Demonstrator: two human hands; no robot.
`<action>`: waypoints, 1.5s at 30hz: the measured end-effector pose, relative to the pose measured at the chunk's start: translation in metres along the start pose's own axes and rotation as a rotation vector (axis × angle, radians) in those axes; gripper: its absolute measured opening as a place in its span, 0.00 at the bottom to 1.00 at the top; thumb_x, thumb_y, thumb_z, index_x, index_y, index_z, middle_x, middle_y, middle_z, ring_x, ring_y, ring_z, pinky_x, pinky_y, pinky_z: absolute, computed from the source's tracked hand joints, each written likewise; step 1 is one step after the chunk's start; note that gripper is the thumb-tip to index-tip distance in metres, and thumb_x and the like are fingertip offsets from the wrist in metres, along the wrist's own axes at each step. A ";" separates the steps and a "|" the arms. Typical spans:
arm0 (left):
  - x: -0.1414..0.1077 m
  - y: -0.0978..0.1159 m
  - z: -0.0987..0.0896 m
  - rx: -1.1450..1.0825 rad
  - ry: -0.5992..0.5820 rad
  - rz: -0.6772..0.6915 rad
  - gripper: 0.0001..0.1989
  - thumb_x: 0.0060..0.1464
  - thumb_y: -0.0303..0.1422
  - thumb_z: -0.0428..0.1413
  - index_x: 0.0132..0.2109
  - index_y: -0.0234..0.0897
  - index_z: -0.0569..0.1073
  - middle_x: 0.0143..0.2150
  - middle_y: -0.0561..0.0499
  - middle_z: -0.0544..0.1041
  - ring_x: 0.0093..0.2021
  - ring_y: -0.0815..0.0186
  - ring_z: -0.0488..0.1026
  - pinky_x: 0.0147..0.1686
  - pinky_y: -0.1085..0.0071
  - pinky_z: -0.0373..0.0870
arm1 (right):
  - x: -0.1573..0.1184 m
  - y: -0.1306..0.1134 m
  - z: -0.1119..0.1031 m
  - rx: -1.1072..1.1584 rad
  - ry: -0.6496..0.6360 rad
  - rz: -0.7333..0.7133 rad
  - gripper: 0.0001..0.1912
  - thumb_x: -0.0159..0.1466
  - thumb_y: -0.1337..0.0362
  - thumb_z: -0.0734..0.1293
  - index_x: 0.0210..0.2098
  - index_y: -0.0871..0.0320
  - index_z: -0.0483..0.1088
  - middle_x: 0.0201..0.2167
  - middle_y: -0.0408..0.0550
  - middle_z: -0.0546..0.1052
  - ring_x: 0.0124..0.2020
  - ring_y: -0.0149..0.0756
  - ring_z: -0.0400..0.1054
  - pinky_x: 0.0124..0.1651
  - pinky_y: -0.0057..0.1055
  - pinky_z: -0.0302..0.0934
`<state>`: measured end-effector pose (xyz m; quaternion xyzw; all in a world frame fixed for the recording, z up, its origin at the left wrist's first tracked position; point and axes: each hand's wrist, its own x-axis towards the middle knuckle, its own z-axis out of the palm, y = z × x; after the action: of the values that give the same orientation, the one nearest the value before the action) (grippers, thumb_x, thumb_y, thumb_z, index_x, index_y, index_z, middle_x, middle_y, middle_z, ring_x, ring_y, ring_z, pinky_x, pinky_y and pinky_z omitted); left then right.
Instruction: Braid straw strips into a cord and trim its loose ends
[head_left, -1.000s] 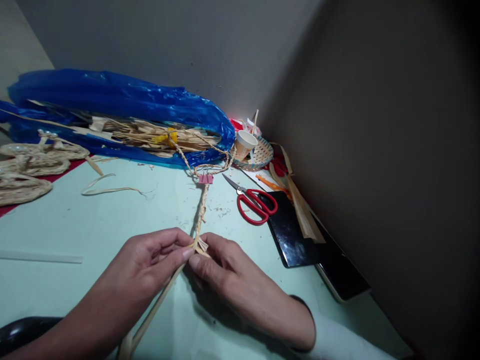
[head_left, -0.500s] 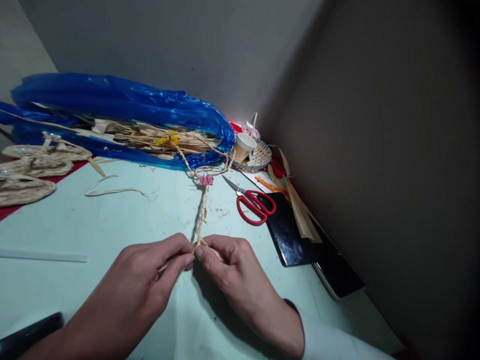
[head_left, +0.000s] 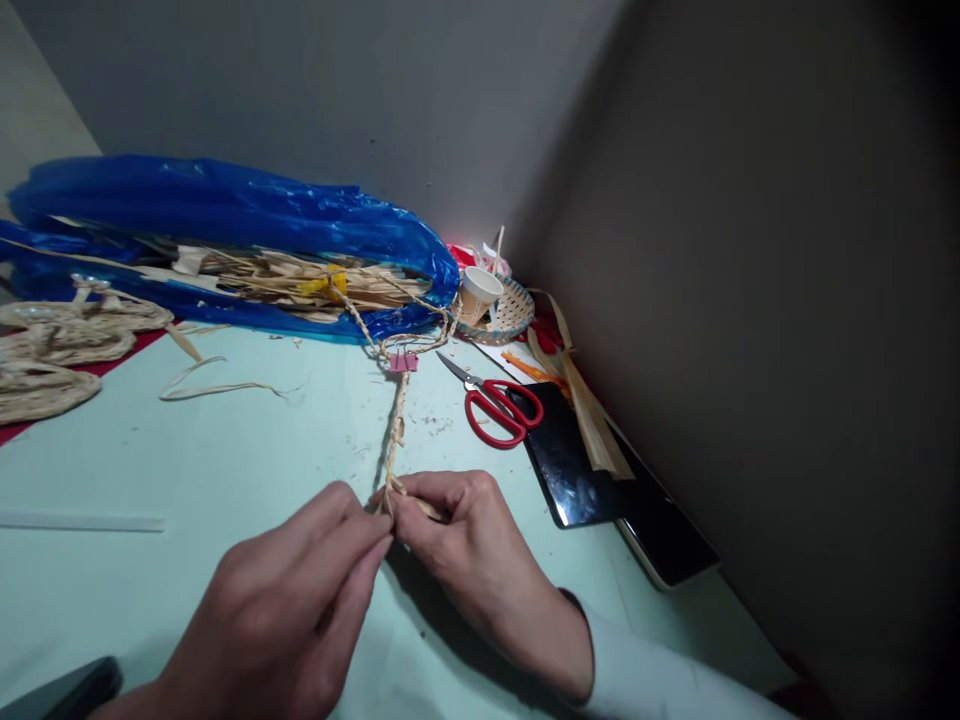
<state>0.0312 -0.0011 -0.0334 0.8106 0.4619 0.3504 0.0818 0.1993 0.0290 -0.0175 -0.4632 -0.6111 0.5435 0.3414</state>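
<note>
A braided straw cord [head_left: 398, 420] runs toward me from a pink binder clip [head_left: 403, 362] at the middle of the table. Its near end is pinched by both hands. My left hand [head_left: 300, 580] is closed, thumb and fingertips gripping a strand at the braid's end. Closed too, my right hand [head_left: 469, 545] holds the end from the other side, with a pale strand [head_left: 427, 508] showing along its index finger. The fingertips of both hands almost touch, so the crossing of the strands is partly hidden.
Red-handled scissors [head_left: 499, 408] lie right of the cord, beside a black tablet [head_left: 574, 470] and another dark device [head_left: 667, 535]. Behind are a blue plastic bag [head_left: 247, 195] of straw, a paper cup [head_left: 480, 292] and a woven basket [head_left: 514, 310]. Woven straw pieces [head_left: 52, 385] sit left.
My left hand has rolled over and drawn lower, its fingertips now closer to the right thumb. My right hand keeps its pinch. The whole view has shifted slightly.
</note>
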 end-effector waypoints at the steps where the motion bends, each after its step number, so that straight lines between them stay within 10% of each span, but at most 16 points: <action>1: -0.005 -0.001 0.004 0.033 0.008 0.067 0.12 0.61 0.24 0.49 0.43 0.42 0.75 0.29 0.54 0.73 0.25 0.67 0.71 0.37 0.73 0.70 | -0.001 0.000 -0.001 0.025 -0.023 0.010 0.16 0.65 0.62 0.62 0.21 0.59 0.66 0.20 0.37 0.57 0.25 0.28 0.49 0.27 0.28 0.45; 7: -0.021 -0.004 0.012 0.072 0.062 0.179 0.21 0.57 0.18 0.47 0.50 0.41 0.75 0.47 0.44 0.82 0.49 0.58 0.77 0.47 0.68 0.70 | 0.000 0.001 -0.002 0.075 -0.080 0.031 0.15 0.66 0.59 0.64 0.26 0.61 0.72 0.23 0.40 0.65 0.28 0.30 0.55 0.31 0.27 0.51; 12: 0.012 -0.006 -0.006 -0.329 -0.144 -0.330 0.18 0.62 0.38 0.51 0.23 0.42 0.71 0.22 0.54 0.70 0.24 0.65 0.69 0.28 0.67 0.62 | 0.002 -0.002 0.000 0.105 -0.030 0.009 0.16 0.65 0.61 0.64 0.24 0.61 0.74 0.23 0.43 0.72 0.28 0.32 0.63 0.36 0.28 0.57; 15: 0.029 -0.014 -0.010 -0.465 -0.204 -0.496 0.14 0.61 0.44 0.52 0.31 0.42 0.73 0.28 0.54 0.75 0.31 0.62 0.73 0.33 0.68 0.66 | 0.000 -0.005 0.002 0.103 -0.020 -0.027 0.18 0.67 0.63 0.63 0.23 0.61 0.75 0.23 0.46 0.75 0.30 0.34 0.66 0.40 0.29 0.59; 23: 0.034 -0.010 0.005 -0.748 -0.380 -0.618 0.19 0.59 0.47 0.51 0.27 0.39 0.71 0.19 0.57 0.71 0.12 0.75 0.49 0.13 0.73 0.44 | -0.011 0.000 0.010 -0.116 0.037 -0.087 0.21 0.73 0.60 0.57 0.25 0.59 0.68 0.25 0.45 0.75 0.31 0.32 0.70 0.40 0.27 0.62; 35: 0.025 -0.019 0.003 -0.736 -0.288 -0.641 0.18 0.61 0.41 0.59 0.26 0.37 0.70 0.23 0.60 0.70 0.24 0.69 0.70 0.26 0.70 0.69 | -0.033 0.007 0.019 -0.726 0.215 -0.371 0.11 0.67 0.68 0.57 0.29 0.58 0.66 0.24 0.46 0.72 0.23 0.32 0.57 0.30 0.32 0.45; 45: 0.020 -0.024 0.002 -0.980 -0.331 -0.729 0.14 0.64 0.42 0.56 0.34 0.36 0.73 0.17 0.67 0.56 0.13 0.77 0.48 0.12 0.77 0.48 | -0.028 0.006 0.021 -0.828 0.053 -0.543 0.03 0.58 0.68 0.63 0.29 0.57 0.68 0.26 0.48 0.76 0.25 0.35 0.64 0.28 0.32 0.45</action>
<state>0.0226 0.0289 -0.0362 0.5132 0.4755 0.3408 0.6280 0.1903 -0.0046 -0.0252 -0.3976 -0.8654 0.1344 0.2736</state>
